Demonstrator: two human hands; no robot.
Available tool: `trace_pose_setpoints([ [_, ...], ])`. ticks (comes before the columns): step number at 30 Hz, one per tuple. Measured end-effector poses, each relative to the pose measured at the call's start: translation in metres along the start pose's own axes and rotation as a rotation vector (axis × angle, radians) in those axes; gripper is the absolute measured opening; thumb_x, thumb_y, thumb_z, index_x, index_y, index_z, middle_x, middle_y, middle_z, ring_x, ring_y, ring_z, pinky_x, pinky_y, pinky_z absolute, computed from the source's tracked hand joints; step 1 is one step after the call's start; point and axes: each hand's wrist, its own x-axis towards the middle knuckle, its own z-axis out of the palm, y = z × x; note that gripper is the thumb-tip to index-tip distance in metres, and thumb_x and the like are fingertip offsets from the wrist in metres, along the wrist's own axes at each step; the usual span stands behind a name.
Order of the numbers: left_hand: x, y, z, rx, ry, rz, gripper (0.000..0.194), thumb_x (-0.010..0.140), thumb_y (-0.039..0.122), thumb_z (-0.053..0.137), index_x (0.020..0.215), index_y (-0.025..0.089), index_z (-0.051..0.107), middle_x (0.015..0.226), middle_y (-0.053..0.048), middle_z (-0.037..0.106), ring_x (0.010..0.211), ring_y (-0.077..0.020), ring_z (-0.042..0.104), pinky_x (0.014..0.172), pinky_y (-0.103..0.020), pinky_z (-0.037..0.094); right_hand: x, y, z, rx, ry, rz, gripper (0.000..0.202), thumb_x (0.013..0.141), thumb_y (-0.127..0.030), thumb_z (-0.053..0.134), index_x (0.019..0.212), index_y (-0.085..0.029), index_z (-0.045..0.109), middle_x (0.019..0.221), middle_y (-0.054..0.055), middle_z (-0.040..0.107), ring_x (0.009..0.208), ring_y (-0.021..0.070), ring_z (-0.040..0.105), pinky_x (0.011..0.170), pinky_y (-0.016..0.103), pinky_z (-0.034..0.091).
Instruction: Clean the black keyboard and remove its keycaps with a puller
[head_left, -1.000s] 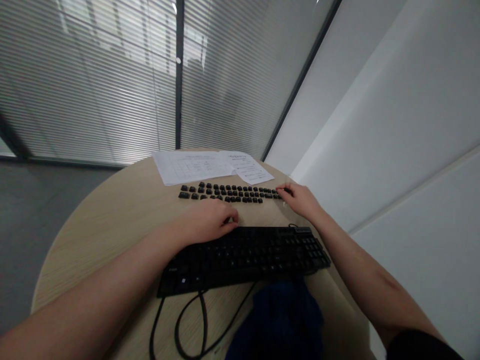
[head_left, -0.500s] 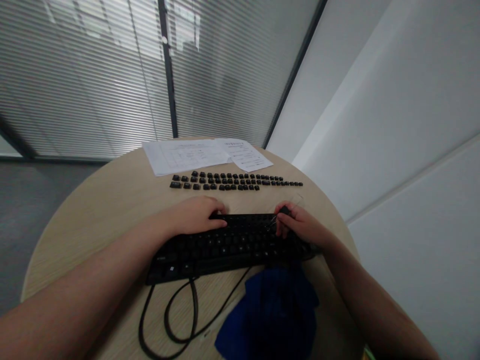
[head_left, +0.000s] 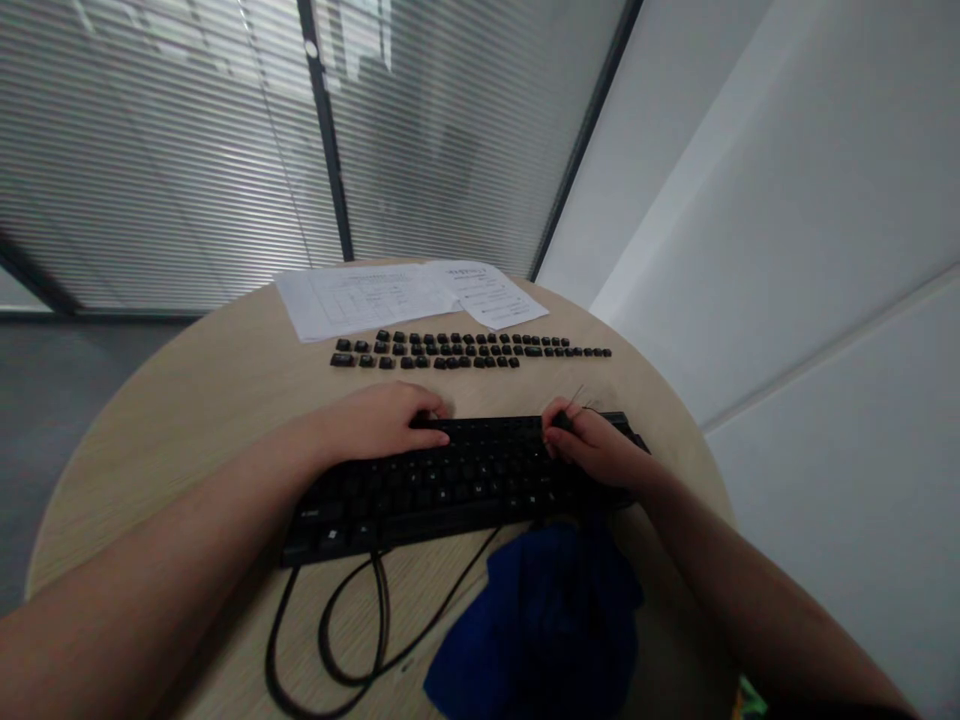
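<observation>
A black keyboard point(head_left: 450, 480) lies at a slight slant on the table. My left hand point(head_left: 390, 420) grips its far edge, thumb on top and fingers curled behind, where their tips are partly hidden. Over the right part of the keys, my right hand point(head_left: 581, 437) is closed on a small black tool with thin wires, which looks like a wire keycap puller point(head_left: 562, 421). Its wires stick up past the fingers; whether a key is caught in it cannot be made out. Beyond the keyboard, loose black keycaps point(head_left: 450, 350) stand in rows.
Printed papers point(head_left: 367, 298) lie at the far side of the round wooden table point(head_left: 165, 440). The keyboard's cable point(head_left: 382, 610) loops in front of it. A dark blue cloth point(head_left: 540, 620) bunches at the near right. A white wall point(head_left: 840, 200) rises at the right.
My right hand has turned, and the puller's wires that pointed down at the keys now point up. My left hand keeps its hold. The view has shifted slightly.
</observation>
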Motion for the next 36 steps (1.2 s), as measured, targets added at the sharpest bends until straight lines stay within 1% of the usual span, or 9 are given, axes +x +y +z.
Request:
trace_pose_setpoints([
  [5,0.001,-0.001,0.001,-0.005,0.003,-0.027,0.039,0.09,0.046,0.058,0.116,0.021,0.073,0.116,-0.008,0.074,0.102,-0.0248,0.067,0.085,-0.032,0.047,0.003,-0.001,-0.002,-0.148,-0.002,-0.099,0.012,0.094,-0.032,0.055,0.092,-0.021,0.054,0.075,0.0,0.057,0.07,0.0161,0.054,0.068,0.03,0.04],
  [8,0.001,-0.002,0.002,0.003,0.01,-0.016,0.038,0.09,0.046,0.058,0.115,0.022,0.073,0.114,-0.007,0.075,0.1,-0.0237,0.067,0.083,-0.031,0.047,0.002,0.006,0.0,-0.127,0.025,-0.144,0.013,0.094,-0.033,0.056,0.09,-0.021,0.055,0.075,0.0,0.058,0.07,0.0159,0.054,0.068,0.03,0.041],
  [14,0.001,-0.002,0.002,0.002,0.018,-0.009,0.036,0.09,0.045,0.058,0.115,0.022,0.073,0.113,-0.006,0.075,0.098,-0.0232,0.068,0.082,-0.031,0.048,0.0,0.024,0.008,0.243,0.153,-0.076,0.024,0.096,-0.045,0.056,0.092,-0.022,0.051,0.065,-0.004,0.057,0.052,0.0109,0.049,0.05,0.023,0.037],
  [17,0.001,-0.001,0.001,0.007,0.019,-0.007,0.035,0.09,0.043,0.059,0.113,0.021,0.073,0.111,-0.007,0.075,0.096,-0.0234,0.068,0.082,-0.032,0.048,0.003,0.028,0.006,0.505,0.36,-0.038,0.033,0.096,-0.057,0.052,0.091,-0.025,0.046,0.058,-0.007,0.053,0.042,0.0095,0.043,0.039,0.02,0.03],
  [19,0.0,0.003,0.0,0.028,0.049,0.01,0.032,0.089,0.04,0.061,0.113,0.022,0.073,0.109,-0.007,0.075,0.095,-0.0236,0.068,0.082,-0.032,0.048,0.005,0.028,0.006,0.607,0.445,-0.031,0.035,0.094,-0.059,0.055,0.092,-0.026,0.045,0.057,-0.008,0.053,0.04,0.009,0.042,0.037,0.019,0.028],
  [22,-0.004,0.018,-0.002,0.047,0.181,0.09,0.031,0.089,0.034,0.064,0.116,0.022,0.071,0.11,-0.007,0.072,0.098,-0.0235,0.067,0.086,-0.034,0.048,0.006,0.018,0.01,0.662,0.391,-0.051,0.038,0.089,-0.058,0.065,0.09,-0.025,0.045,0.06,-0.008,0.058,0.041,0.0082,0.046,0.038,0.018,0.032],
  [26,-0.012,0.05,-0.002,-0.013,0.338,0.295,0.029,0.094,0.03,0.06,0.121,0.023,0.067,0.108,-0.005,0.071,0.098,-0.0211,0.066,0.086,-0.032,0.05,0.002,-0.008,0.025,0.775,0.301,-0.062,0.04,0.087,-0.059,0.067,0.09,-0.025,0.046,0.063,-0.006,0.061,0.043,0.0087,0.05,0.038,0.018,0.034],
  [30,-0.017,0.07,0.0,-0.03,0.373,0.443,0.023,0.097,0.027,0.057,0.117,0.022,0.068,0.102,-0.005,0.07,0.093,-0.0193,0.066,0.082,-0.03,0.051,-0.002,-0.025,0.036,0.875,0.22,-0.05,0.042,0.087,-0.062,0.066,0.092,-0.025,0.047,0.063,-0.006,0.063,0.042,0.0099,0.05,0.036,0.018,0.033],
  [36,-0.019,0.074,0.002,-0.001,0.368,0.495,0.015,0.094,0.021,0.057,0.103,0.019,0.069,0.099,-0.005,0.069,0.087,-0.0178,0.065,0.078,-0.029,0.051,-0.002,-0.027,0.039,0.96,0.073,0.001,0.036,0.089,-0.056,0.065,0.092,-0.024,0.048,0.063,-0.004,0.065,0.042,0.0121,0.055,0.037,0.019,0.034],
])
